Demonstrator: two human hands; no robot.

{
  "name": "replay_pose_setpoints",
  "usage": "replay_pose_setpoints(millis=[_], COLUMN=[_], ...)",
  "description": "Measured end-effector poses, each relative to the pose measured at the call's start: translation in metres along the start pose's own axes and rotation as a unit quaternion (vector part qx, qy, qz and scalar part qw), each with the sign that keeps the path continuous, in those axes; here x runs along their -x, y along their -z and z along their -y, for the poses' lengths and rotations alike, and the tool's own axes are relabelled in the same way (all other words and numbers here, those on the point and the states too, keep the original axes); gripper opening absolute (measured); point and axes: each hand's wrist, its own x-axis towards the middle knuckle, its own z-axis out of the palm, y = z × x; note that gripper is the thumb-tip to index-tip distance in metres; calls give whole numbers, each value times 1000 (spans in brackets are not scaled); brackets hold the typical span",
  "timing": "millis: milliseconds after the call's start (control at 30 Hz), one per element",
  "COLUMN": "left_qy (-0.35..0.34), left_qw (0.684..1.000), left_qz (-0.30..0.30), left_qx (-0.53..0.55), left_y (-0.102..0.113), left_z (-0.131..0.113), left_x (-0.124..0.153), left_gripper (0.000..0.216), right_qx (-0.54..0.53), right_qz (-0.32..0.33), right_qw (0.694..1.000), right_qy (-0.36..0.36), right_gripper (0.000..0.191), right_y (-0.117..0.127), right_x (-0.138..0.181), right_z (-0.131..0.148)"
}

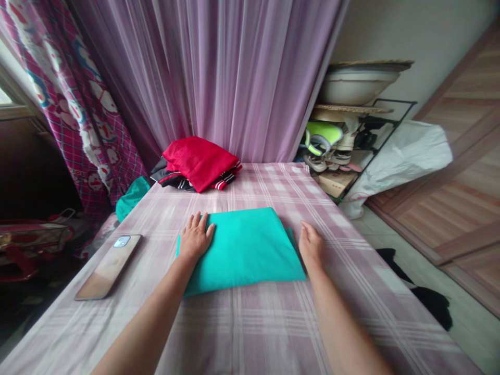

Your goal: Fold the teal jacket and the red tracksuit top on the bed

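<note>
Turquoise folded cloth (242,250): lying flat near the middle of the plaid-covered desk (242,338), between the two hands, its front edge slanting slightly. A darker strip of a lower layer is peeking out along the right side.

Left hand (196,240): grip is spreading flat, palm down over the left part of the cloth, fingers reaching its far left corner, not pinching anything. Right hand (311,249): grip is standing on edge just beside the right side, with nothing visible in it; how tightly the fingers are curling cannot be told, nor whether they are touching the fabric.

Handling, as judged: the cloth is appearing light, soft and limp, with a smooth face, so layers are likely sliding over one another under a sideways push. Nothing is suggesting fragility; the main weakness is the fold slipping or creasing. Single-corner holds are probably inviting sagging and unfolding. The better hold is seeming to be at the right side, catching both layers together, with a flat palm steadying the left.

Nearby: a smartphone (111,265) is lying to the left; a red garment (203,159) is topping a dark pile at the far end.
</note>
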Motion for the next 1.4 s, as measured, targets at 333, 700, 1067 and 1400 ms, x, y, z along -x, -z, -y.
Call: replay_pose_setpoints(millis=[333, 700, 1067, 1400], left_qy=[-11, -10, 2, -73], left_qw=[1000, 1000, 999, 997], left_qz=[-15, -18, 21, -17], left_qx=[-12, -16, -32, -21], left_y=[-4, -3, 2, 20], left_z=[2, 0, -2, -80], left_x=[-2, -1, 0, -1], left_gripper=[60, 60, 59, 52], right_qx=[11, -33, 202, 207], right_qz=[69, 11, 249, 229], right_qw=[998, 977, 918, 920], right_qy=[-4, 209, 233, 242], right_gripper=[48, 48, 49, 51], right_y=[10, 20, -52, -63], right_x=[7, 14, 23, 26], right_z=[2, 81, 127, 112])
